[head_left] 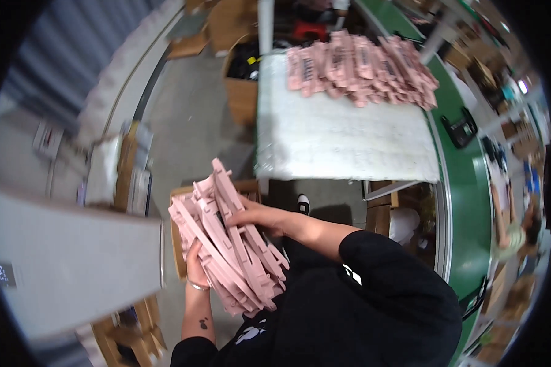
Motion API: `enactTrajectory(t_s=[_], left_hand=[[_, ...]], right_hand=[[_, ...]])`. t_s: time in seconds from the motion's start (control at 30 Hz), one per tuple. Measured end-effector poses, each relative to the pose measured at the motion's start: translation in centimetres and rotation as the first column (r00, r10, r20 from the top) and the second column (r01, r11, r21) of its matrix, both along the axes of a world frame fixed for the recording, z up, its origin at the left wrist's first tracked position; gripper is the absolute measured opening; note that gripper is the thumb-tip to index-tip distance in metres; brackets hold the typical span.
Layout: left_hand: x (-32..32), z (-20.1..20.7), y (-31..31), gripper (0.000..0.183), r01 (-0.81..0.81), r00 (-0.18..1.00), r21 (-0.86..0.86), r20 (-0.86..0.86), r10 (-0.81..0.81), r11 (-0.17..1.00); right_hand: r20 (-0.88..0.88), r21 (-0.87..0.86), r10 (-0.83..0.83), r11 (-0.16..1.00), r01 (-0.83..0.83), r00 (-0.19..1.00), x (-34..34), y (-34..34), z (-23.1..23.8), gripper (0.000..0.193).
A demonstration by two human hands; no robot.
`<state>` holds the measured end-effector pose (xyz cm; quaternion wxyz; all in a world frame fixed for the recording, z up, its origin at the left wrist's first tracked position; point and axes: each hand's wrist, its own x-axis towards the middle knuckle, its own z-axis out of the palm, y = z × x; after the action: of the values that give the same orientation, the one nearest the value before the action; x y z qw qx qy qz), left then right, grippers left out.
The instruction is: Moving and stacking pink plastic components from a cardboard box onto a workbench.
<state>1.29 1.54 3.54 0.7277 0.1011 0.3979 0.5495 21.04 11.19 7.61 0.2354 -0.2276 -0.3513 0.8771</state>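
A bundle of long pink plastic parts (229, 244) is held against my body, its upper ends pointing away from me. My left hand (196, 264) grips the bundle from the left side, its fingers partly hidden beneath the parts. From the right, my right hand (256, 218) reaches over and closes on the outer pieces, thumb lying across them. Under the bundle stands an open cardboard box (179, 235) on the floor, its inside mostly covered by the parts.
More pink parts (361, 67) lie heaped at the far end of a white-covered table (349, 140). Along its right runs a green bench (465, 177) bearing a black device (460, 127). A cardboard box (242, 98) with black contents stands left of the table. Another person (514, 235) is at far right.
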Motion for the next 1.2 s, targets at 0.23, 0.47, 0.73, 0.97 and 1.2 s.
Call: enactTrajectory(t_s=[0.23,0.47,0.73,0.97,1.2], left_hand=[[8.6,6.0,10.9,0.047,0.220,0.971,0.034,-0.109,-0.215,0.975],[30.4,16.9,33.1,0.041,0.567,0.806,0.223,0.050,-0.590,0.793],[48.4,16.9,50.5,0.033,0.738,0.636,0.307,-0.018,-0.771,0.601],[53.1,11.3,57.1,0.028,0.772,0.573,0.096,-0.534,-0.622,0.628],[54.6,8.0,57.5,0.070,0.663,0.317,0.304,-0.942,0.111,0.684]], right_hand=[[0.009,0.083,-0.288,0.955,0.286,0.958,10.1,2.9,3.3,0.083],[0.035,0.030,-0.498,0.867,0.497,0.867,31.9,21.5,11.5,0.023],[0.203,0.225,-0.645,0.763,0.606,0.737,49.8,34.8,15.0,0.027],[0.712,0.470,-0.610,0.782,0.409,0.348,53.7,39.5,10.6,0.053],[0.640,0.722,-0.749,0.663,-0.198,-0.172,51.4,40.1,10.6,0.068]])
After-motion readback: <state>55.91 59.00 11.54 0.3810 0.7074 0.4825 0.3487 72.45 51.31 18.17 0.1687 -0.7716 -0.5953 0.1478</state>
